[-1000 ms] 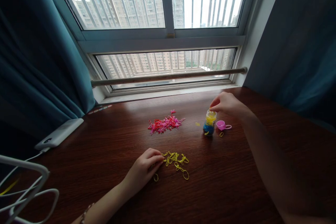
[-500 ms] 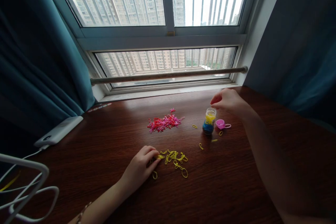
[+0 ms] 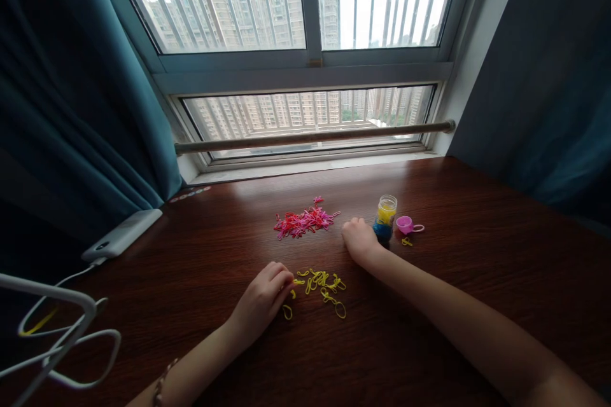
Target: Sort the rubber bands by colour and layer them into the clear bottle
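Observation:
At the left edge of a loose group of yellow rubber bands (image 3: pixel 324 281), my left hand (image 3: pixel 264 292) rests with its fingertips pinched together; a bit of yellow shows just under them. My right hand (image 3: pixel 360 240) is down on the table immediately left of a clear jar (image 3: pixel 386 208). Its fingers are curled inward and their tips are hidden, so what they hold cannot be made out. The open jar stands upright, with yellow bands above dark blue ones inside. A pink lid with a loop (image 3: pixel 405 224) lies right of the jar, with yellow bands (image 3: pixel 407 241) just below it.
A pile of pink and red rubber bands (image 3: pixel 305 222) lies toward the window. At the left, a white power bank (image 3: pixel 125 234) has a cable plugged in, near thick white tubing or wire (image 3: pixel 71 296). A blue curtain (image 3: pixel 109 108) hangs beside the table (image 3: pixel 229 216).
My right hand has come down from above the jar's mouth to the table on its left, covering where a single yellow band lay. My left hand has stayed almost in place.

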{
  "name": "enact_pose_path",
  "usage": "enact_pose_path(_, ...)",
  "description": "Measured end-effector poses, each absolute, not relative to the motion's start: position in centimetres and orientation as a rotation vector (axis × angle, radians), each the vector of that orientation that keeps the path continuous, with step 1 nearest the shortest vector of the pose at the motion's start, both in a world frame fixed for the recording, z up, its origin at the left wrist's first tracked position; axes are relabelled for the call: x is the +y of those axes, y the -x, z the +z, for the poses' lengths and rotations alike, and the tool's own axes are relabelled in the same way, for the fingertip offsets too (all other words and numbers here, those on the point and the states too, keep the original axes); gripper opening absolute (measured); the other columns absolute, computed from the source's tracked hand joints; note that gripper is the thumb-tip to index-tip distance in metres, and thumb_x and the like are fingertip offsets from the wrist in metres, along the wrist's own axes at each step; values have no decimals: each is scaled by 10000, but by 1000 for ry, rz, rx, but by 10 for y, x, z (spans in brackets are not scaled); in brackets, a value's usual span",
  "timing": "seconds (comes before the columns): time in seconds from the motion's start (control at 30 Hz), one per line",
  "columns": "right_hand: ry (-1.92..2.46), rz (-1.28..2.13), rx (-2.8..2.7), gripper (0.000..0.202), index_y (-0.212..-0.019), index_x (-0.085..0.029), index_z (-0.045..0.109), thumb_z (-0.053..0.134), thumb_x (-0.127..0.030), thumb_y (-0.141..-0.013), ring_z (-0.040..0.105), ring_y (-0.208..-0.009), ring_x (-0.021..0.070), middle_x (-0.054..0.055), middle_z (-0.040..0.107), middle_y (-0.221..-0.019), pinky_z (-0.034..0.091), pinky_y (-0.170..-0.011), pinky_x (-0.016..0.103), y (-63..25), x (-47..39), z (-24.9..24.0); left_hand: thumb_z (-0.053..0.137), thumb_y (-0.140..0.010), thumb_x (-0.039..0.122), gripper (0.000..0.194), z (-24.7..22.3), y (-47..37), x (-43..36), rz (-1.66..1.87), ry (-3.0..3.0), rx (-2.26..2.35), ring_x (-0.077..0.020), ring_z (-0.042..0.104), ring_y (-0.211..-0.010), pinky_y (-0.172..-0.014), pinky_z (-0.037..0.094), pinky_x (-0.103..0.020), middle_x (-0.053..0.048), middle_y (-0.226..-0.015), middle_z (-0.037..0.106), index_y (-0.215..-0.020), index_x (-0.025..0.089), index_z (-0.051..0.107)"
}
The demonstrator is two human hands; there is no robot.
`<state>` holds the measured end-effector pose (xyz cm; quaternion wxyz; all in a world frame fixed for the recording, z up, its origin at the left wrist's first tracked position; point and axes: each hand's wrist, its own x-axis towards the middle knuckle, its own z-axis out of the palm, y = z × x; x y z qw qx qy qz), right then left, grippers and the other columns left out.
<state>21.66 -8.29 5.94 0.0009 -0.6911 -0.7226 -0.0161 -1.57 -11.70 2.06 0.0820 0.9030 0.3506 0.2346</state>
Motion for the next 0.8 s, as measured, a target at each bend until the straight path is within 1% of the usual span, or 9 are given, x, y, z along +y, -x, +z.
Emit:
enact_pose_path(0.07, 2183, -75, -2240, 302, -942, -9, 623, 355, 6, -804, 587, -901, 288, 258, 592, -943, 486, -672, 346, -218, -79, 50, 404, -874, 207, 149, 21, 15, -117, 689, -2704, 1037, -144, 491, -755, -695, 429, -256, -41, -800, 530, -789, 167, 520)
enact_pose_path(0.13, 2173, -101, -2235, 293, -939, -22, 623, 360, -7, -811, 589, -889, 278, 245, 594, -933, 488, -666, 337, -220, -77, 46, 404, -874, 214, 155, 20, 15, -117, 681, -2702, 1033, -144, 492, -751, -691, 431, -254, -40, -794, 530, -782, 170, 521)
enact_pose_path(0.27, 2155, -116, -2278, 282, -934, -51, 626, 377, -8, -809, 600, -873, 248, 229, 598, -926, 494, -648, 301, -218, -81, 51, 412, -871, 219, 151, 19, 16, -116, 667, -2690, 1037, -145, 495, -754, -690, 433, -254, -41, -796, 530, -780, 170, 523)
enact_pose_path(0.43, 2143, 58, -2397, 298, -948, -67, 630, 391, 17, -792, 623, -865, 257, 217, 611, -937, 502, -659, 321, -209, -94, 68, 407, -872, 217, 155, 19, 16, -116, 662, -2689, 1014, -144, 491, -752, -690, 432, -252, -44, -793, 529, -788, 170, 528)
enact_pose_path(0.57, 2072, 188, -2513, 262, -910, -96, 659, 468, -4, -755, 636, -840, 263, 175, 648, -901, 511, -660, 327, -202, -106, 76, 415, -869, 217, 155, 19, 14, -116, 654, -2667, 1013, -143, 491, -751, -688, 431, -249, -44, -791, 530, -781, 167, 532)
enact_pose_path(0.67, 2007, 225, -2580, 244, -894, -100, 670, 510, -21, -726, 633, -848, 279, 166, 660, -889, 513, -672, 344, -198, -112, 78, 413, -871, 226, 165, 20, 14, -117, 639, -2661, 1010, -142, 489, -745, -681, 430, -249, -45, -789, 529, -774, 165, 532)
enact_pose_path(0.8, 1990, 218, -2613, 252, -901, -103, 672, 506, -21, -730, 634, -851, 282, 169, 663, -894, 512, -670, 344, -195, -115, 79, 410, -873, 239, 175, 21, 14, -118, 653, -2657, 1001, -143, 484, -749, -682, 429, -251, -45, -791, 530, -772, 167, 533)
